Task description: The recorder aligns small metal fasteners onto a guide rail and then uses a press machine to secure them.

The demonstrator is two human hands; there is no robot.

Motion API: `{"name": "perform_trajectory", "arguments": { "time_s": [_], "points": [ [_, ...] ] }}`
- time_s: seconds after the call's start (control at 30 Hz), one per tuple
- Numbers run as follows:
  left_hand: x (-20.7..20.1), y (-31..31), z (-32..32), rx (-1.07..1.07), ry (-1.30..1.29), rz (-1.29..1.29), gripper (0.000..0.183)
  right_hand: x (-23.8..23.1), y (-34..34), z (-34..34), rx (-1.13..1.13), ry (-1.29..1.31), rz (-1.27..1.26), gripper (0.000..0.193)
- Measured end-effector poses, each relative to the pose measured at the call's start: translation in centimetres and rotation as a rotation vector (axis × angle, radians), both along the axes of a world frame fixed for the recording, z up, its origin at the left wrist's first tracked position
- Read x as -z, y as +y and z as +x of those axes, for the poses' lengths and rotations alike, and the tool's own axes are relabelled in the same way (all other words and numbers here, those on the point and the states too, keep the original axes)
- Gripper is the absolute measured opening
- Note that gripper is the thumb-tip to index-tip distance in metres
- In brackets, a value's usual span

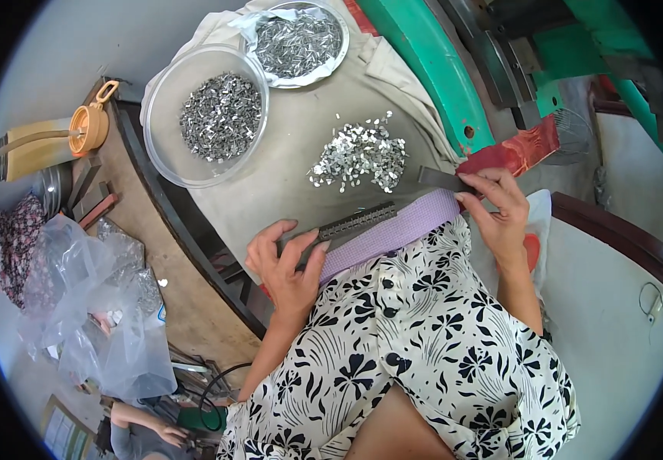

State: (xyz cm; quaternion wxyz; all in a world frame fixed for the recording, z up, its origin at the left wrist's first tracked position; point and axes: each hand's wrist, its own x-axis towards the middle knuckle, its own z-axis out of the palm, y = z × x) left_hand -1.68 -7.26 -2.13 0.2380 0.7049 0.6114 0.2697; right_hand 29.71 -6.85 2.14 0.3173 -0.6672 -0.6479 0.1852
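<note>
My left hand (pixel 287 257) grips the left end of a dark metal bar with a row of slots (pixel 358 221), which lies tilted along a light purple cloth strip (pixel 400 232) at my lap. A flat dark metal bar (pixel 440 180) is pinched between the thumb and fingers of my right hand (pixel 498 208), apart from the slotted bar. Just beyond both bars, a loose pile of small shiny silver metal pieces (pixel 362 156) is spread on a beige cloth (pixel 293 153).
A clear plastic tub (pixel 164 149) of small metal parts and a lined metal bowl (pixel 340 38) of thin metal pins stand at the back. A green machine (pixel 423 69) borders the right. Left are a wooden bench (pixel 185 295), plastic bags (pixel 78 284) and another person's arm (pixel 143 420).
</note>
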Motion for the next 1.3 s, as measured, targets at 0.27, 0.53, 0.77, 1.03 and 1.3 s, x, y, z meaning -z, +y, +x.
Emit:
{"name": "perform_trajectory", "arguments": {
  "time_s": [0.27,0.53,0.77,1.03,1.3],
  "points": [
    [0.1,-0.1,0.1,0.005,0.002,0.019,0.027,0.2,1.3,-1.6,-0.119,-0.021,-0.027,0.031],
    [0.1,0.0,0.0,0.004,0.02,0.033,0.028,0.8,2.8,-3.1,-0.187,-0.123,0.014,0.028],
    [0.0,0.0,0.1,0.019,0.021,0.018,0.028,0.8,2.5,-3.0,-0.181,-0.086,-0.012,0.03],
    [-0.2,0.0,0.1,0.023,0.035,0.03,0.028,0.7,2.4,-3.0,-0.192,-0.064,-0.025,0.028],
    [-0.1,-0.1,0.1,0.03,0.031,0.039,0.028,0.8,2.6,-3.4,-0.188,-0.075,-0.005,0.027]
  ]
}}
